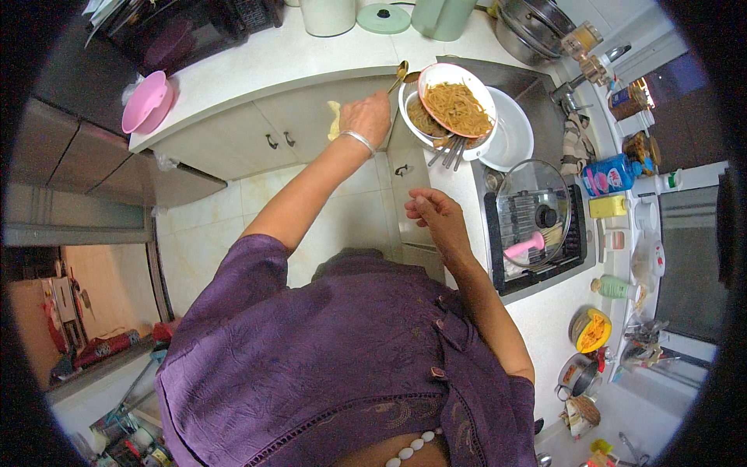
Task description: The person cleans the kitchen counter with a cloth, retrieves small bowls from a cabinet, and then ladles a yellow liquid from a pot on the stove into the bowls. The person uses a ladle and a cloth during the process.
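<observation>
My left hand (366, 119) grips a gold-coloured spoon (401, 73), its bowl pointing away from me. A yellow cloth-like piece (334, 121) shows at the outer side of that hand; whether the hand holds it, I cannot tell. My right hand (436, 219) hangs in front of the counter edge with fingers loosely bent and nothing in them. Beyond it, a red-rimmed white bowl of noodles (458, 108) rests tilted over a larger white bowl (408, 119) that also contains food. Several dark chopsticks (449, 154) stick out at the near side. A white basin (513, 131) is partly hidden behind the bowls.
A glass lid (532, 213) with a black knob lies over a black rack (496, 257) and a pink-handled brush (525, 246). A faucet (563, 96) and bottles line the right. Cut pumpkin (592, 331) sits farther back. A pink basin (149, 105) stands at the left counter end.
</observation>
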Motion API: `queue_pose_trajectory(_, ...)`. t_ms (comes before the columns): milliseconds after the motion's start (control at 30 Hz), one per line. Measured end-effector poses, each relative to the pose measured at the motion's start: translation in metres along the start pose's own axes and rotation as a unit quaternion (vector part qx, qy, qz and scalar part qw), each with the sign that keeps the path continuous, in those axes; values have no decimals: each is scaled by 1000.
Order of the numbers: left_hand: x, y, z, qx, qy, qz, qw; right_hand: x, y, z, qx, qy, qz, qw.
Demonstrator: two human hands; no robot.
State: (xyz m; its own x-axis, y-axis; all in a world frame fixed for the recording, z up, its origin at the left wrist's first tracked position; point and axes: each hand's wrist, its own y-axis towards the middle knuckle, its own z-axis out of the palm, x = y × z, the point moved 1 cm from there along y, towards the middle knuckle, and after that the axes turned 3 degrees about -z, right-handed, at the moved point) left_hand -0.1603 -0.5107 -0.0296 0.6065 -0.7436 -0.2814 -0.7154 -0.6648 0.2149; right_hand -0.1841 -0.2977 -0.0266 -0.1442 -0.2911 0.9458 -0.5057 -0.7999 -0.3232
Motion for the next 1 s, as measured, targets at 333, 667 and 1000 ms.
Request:
queue_pose_trajectory(333,-15,7,2,3,-28,-22,999,0,-1,-3,1,3,-3,1000)
queue_pose_trajectory(667,30,36,26,94,-284,-94,950,-7,-3,-8,-15,14,7,1000)
queue_pose_trajectory(1000,51,29,12,249,-653,-254,669,-11,1,-12,-7,7,10,1000)
